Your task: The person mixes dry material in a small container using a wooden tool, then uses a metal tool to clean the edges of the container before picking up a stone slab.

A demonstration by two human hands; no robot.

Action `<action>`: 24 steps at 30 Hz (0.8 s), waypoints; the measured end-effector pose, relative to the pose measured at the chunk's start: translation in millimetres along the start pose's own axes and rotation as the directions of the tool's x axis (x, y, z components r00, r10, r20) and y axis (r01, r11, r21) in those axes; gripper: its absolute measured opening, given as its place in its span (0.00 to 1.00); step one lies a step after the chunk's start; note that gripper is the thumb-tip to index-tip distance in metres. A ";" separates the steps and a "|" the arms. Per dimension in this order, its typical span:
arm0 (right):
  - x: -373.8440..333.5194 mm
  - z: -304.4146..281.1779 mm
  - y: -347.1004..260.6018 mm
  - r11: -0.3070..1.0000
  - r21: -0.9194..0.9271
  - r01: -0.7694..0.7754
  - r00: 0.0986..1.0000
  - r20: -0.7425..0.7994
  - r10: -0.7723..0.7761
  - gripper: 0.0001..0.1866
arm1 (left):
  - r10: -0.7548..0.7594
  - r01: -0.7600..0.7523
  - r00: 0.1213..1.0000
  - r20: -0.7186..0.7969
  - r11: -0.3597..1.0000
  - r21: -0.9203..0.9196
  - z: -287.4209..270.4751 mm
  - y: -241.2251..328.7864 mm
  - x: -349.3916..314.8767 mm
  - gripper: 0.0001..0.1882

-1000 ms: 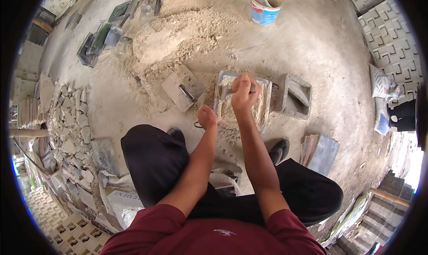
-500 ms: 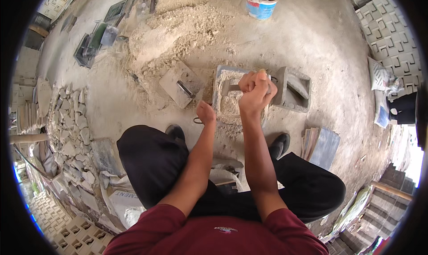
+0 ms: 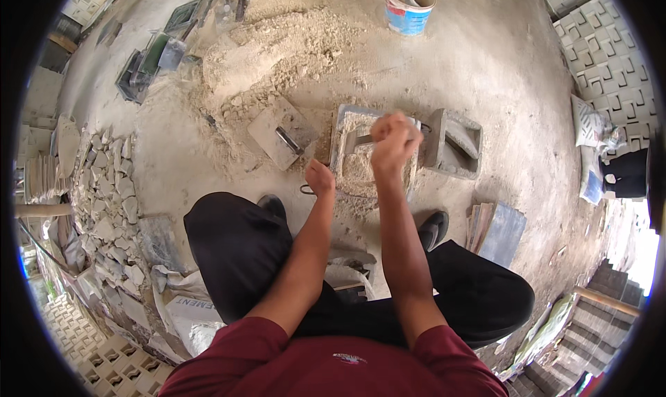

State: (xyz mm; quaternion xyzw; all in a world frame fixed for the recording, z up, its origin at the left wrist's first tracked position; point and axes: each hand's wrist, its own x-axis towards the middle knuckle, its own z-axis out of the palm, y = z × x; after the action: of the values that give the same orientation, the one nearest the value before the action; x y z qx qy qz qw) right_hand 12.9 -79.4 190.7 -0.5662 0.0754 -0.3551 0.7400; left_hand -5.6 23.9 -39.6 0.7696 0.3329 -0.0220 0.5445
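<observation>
On the floor before me lies a rectangular grey mould (image 3: pixel 355 110) filled with pale crumbly mix. My right hand (image 3: pixel 394 144), slightly blurred, is closed round the handle of a hammer-like tool (image 3: pixel 361 141) whose T-shaped head is over the mix. At the mould's left edge my left hand (image 3: pixel 320 178) is closed, seemingly gripping its side; the fingers are partly hidden. A dark wire loop (image 3: pixel 306 189) sticks out beside that hand. Left of the mould rests a square plate (image 3: pixel 267 134) with a dark bar handle (image 3: pixel 289 141). Touching distance to the right stands a hollow grey block form (image 3: pixel 444 162).
A heap of pale mix (image 3: pixel 263 57) spreads beyond the plate. Farther off stands a blue-and-white bucket (image 3: pixel 408 17). Leaning tiles (image 3: pixel 503 234) are by my right foot, and broken stone pieces (image 3: pixel 107 203) line the left. Sacks (image 3: pixel 590 130) lie at the far right.
My right hand has shifted slightly with the tool and now looks blurred; the tool's head sits a little lower in view. My left hand stays at the mould's left edge.
</observation>
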 end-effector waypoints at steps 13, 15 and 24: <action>-10.8 -8.4 -7.3 0.990 -0.004 0.141 0.990 0.009 -0.141 0.19 | 0.049 -0.046 0.997 0.063 0.998 -0.041 4.2 17.2 -8.9 0.27; -17.3 -13.1 10.4 0.979 -0.163 0.126 0.992 0.018 -0.125 0.20 | -0.019 0.022 0.996 0.087 0.999 -0.038 5.8 18.4 -12.5 0.27; -14.3 -21.5 16.4 0.968 -0.165 0.189 0.981 0.072 -0.179 0.21 | 0.012 -0.011 0.998 0.061 1.000 -0.026 6.0 9.7 -4.4 0.28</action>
State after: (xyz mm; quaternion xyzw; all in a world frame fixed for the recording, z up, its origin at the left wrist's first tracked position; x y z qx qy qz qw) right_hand -1.5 -85.8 164.4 -0.6421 0.0316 -0.3982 0.6544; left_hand -1.9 14.8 -32.3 0.7633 0.3119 -0.0381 0.5645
